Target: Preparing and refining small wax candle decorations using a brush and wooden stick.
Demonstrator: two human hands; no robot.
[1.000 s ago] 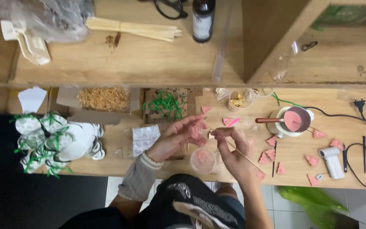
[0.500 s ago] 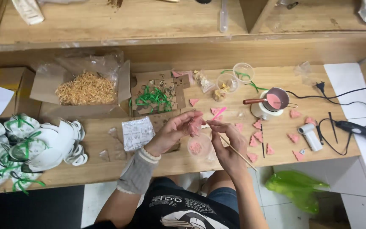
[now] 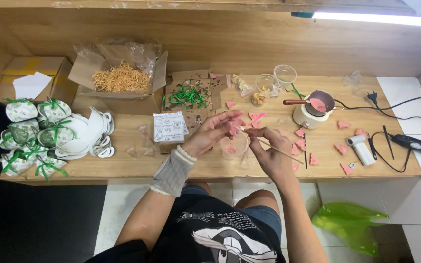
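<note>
- Two hands meet over the middle of the bench: the left hand (image 3: 214,131) pinches a small pink piece (image 3: 233,127) between fingertips and thumb, closed tightly on it, just above a clear plastic cup (image 3: 234,146).
- The right hand (image 3: 268,146) grips a thin wooden stick (image 3: 281,152), fingers closed round it, with the tip brought up against the pink piece.
- Inside the cup another pink shape shows; whether it is set hard I cannot tell.
- Just beyond the hands, a small melting pot (image 3: 317,103) with a wooden handle holds pink liquid, so I judge there is material left to work.
- A dozen or so loose pink pieces (image 3: 340,149) lie scattered on the wooden bench (image 3: 123,165) to the right, apart from one another; these look shaped but not yet packed.
- A glue gun (image 3: 360,146) and its cable lie further right, untouched.
- At the back stand a box of green ribbon (image 3: 187,96) and a box of straw filling (image 3: 120,78), both with plenty inside.
- Far left, a heap of wrapped bundles tied with green ribbon (image 3: 30,131) looks finished, next to a stack of white unfilled wrappers (image 3: 91,131).
</note>
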